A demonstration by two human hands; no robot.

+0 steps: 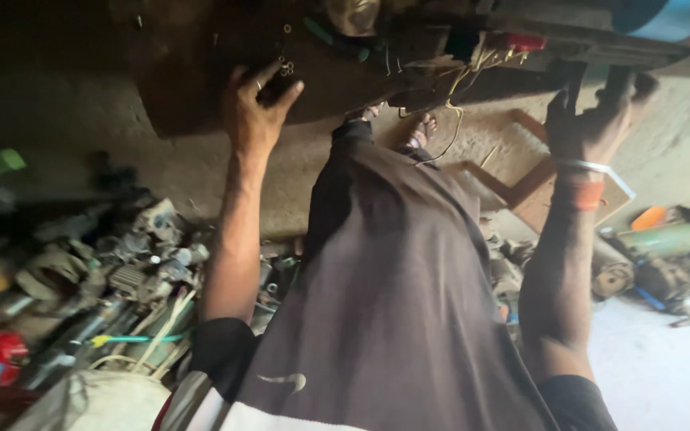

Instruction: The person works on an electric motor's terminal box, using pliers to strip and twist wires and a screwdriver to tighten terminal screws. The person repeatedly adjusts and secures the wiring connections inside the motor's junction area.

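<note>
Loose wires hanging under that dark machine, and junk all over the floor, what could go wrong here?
The hanging wires dangle close to the sandalled feet and might snag if the machine shifts. The left hand and right hand both press on it, so a slip could pinch fingers. The pile of metal parts by the left arm looks easy to trip on.

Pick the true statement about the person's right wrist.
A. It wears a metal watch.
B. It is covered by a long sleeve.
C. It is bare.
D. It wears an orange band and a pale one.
D: the right hand is raised to the dark workbench, and an orange band with a pale one above it circles the wrist.
</note>
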